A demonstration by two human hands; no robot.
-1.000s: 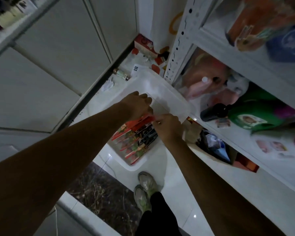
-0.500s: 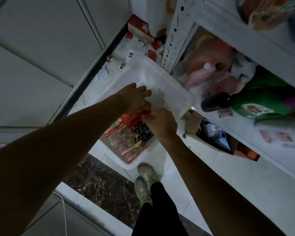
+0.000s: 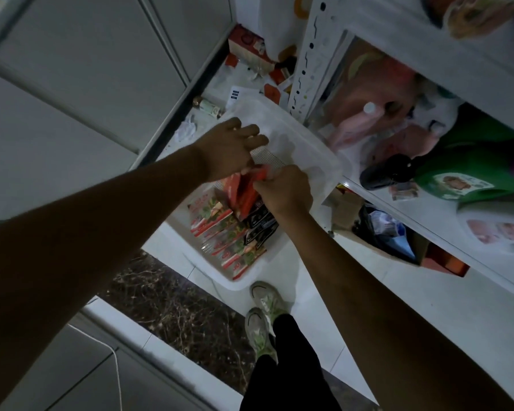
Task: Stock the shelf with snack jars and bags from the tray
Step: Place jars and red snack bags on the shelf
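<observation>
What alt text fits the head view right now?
Looking down, the right hand pinches red snack bags in a white tray on the floor, the left hand touching them. Other packets lie flat in the tray; a stocked shelf stands to the right.

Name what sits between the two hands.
Head view: red snack packets span from the left hand to the right hand, which pinches their top edge.

Translucent plastic tray (image 3: 315, 149), glossy printed snack bags (image 3: 220, 229), white perforated metal shelf upright (image 3: 306, 60), polished tiled floor (image 3: 318, 310).

Bare forearms, no sleeves — black trousers (image 3: 291, 366), pale green-streaked trainers (image 3: 264, 315).
</observation>
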